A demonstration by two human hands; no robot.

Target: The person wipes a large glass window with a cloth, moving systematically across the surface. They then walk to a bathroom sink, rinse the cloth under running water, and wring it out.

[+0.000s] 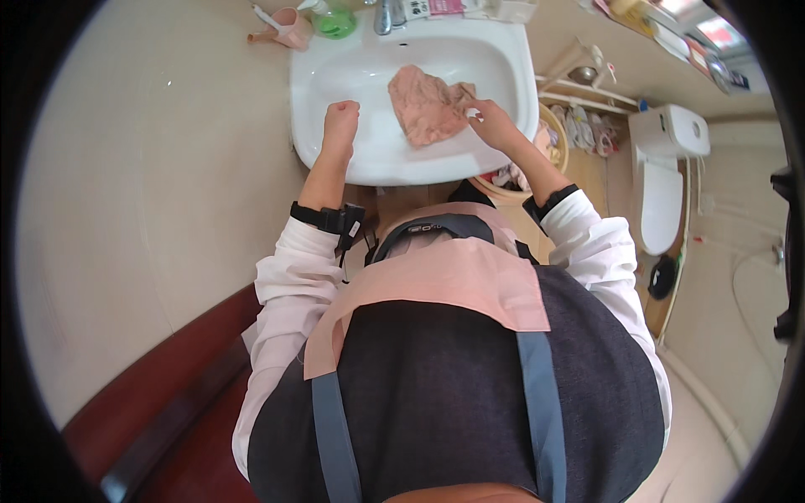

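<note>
A crumpled pink cloth [424, 110] hangs or lies over the bowl of the white washbasin [377, 165]; from above I cannot tell whether it touches the bottom. My right hand [494, 122] grips the cloth at its right edge, with thumb and fingers bent around it. Over the left part of the basin, my left hand [341, 122] is curled into a fist, apart from the cloth, and nothing shows in it. The chrome faucet [383, 19] stands at the basin's back edge, beyond the cloth.
A pink cup [292, 30] and a green soap pump bottle [334, 24] stand at the basin's back left. Below its right side is a round tub [561, 135] with clothes. Farther right are several shoes [582, 129] and a white toilet [660, 204]. A wall rises on the left.
</note>
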